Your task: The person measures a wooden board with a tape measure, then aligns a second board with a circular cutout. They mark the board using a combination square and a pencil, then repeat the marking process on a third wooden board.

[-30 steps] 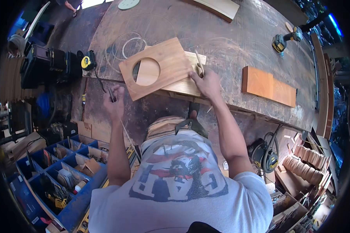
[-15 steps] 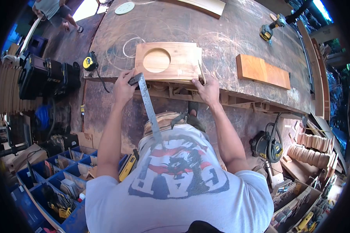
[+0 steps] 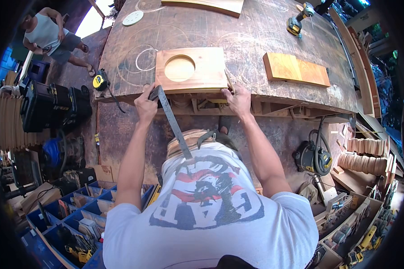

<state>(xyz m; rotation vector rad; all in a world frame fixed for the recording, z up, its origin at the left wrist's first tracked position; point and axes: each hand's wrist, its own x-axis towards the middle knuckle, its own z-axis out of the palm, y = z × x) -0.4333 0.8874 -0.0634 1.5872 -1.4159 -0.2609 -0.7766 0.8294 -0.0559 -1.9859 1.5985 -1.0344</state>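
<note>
A rectangular wooden board with a round recess lies at the near edge of the workbench. My left hand is closed around the dark stock of a try square at the board's near left corner. The square's long metal blade slants down toward my shirt. At the near right corner, my right hand has a thin pencil between its fingers, and its fingertips are by the board's edge.
On the workbench are an orange-brown wood block, a cordless drill, a yellow tape measure, a sanding disc and another board. Another person stands at upper left. A blue divided bin stands lower left.
The light strip showing beyond the board's right end no longer shows. My view has shifted, bringing more of the other person into sight. Both hands keep their holds.
</note>
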